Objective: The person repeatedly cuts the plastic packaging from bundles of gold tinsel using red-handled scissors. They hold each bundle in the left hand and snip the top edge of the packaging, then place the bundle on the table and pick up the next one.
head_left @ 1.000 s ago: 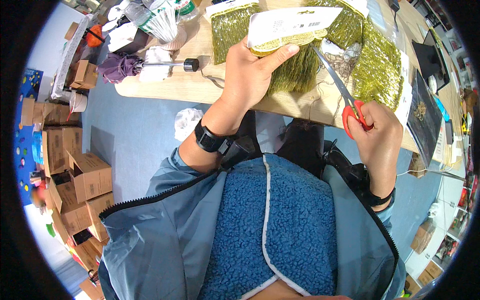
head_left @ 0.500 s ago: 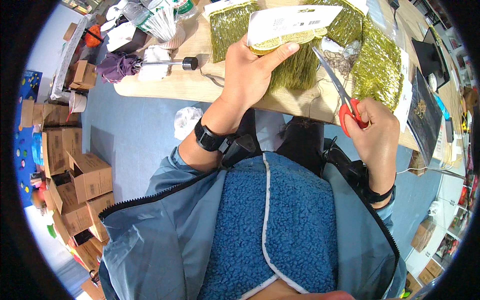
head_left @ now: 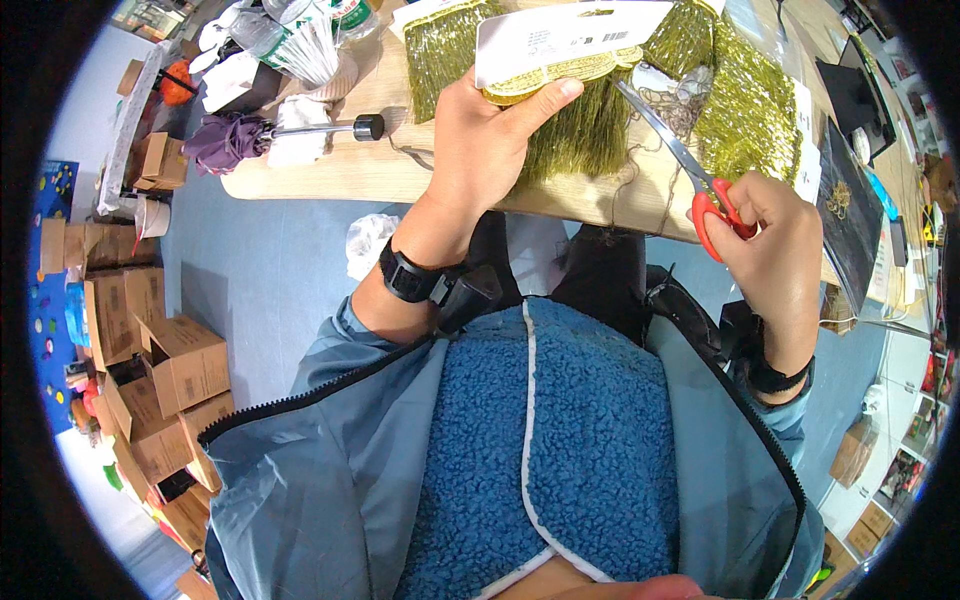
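My left hand (head_left: 480, 140) is closed on a bundle of gold-green tinsel fringe (head_left: 570, 130), its thumb pressed over the braided top band. A white header card (head_left: 560, 40) stands up from that band. Red-handled scissors (head_left: 712, 215) are in my right hand (head_left: 775, 235), with fingers through the loops. Their blades point up and left, and the tip is beside the right end of the band. Whether the tip touches it I cannot tell. More tinsel fringe lies on the table, one piece (head_left: 445, 65) to the left and another (head_left: 755, 115) to the right. Tangled dark thread (head_left: 675, 105) sits behind the blades.
On the wooden table (head_left: 300, 180) at left lie a folded purple umbrella (head_left: 225, 143), a white cloth (head_left: 298, 130) and a cup of white sticks (head_left: 315, 55). A black sheet (head_left: 850, 220) and a monitor (head_left: 858, 95) are at right. Cardboard boxes (head_left: 180, 365) stack up on the floor at left.
My left hand and the tinsel bundle have shifted slightly left and up. My right hand has moved a little right, with the scissors tilted more toward the left.
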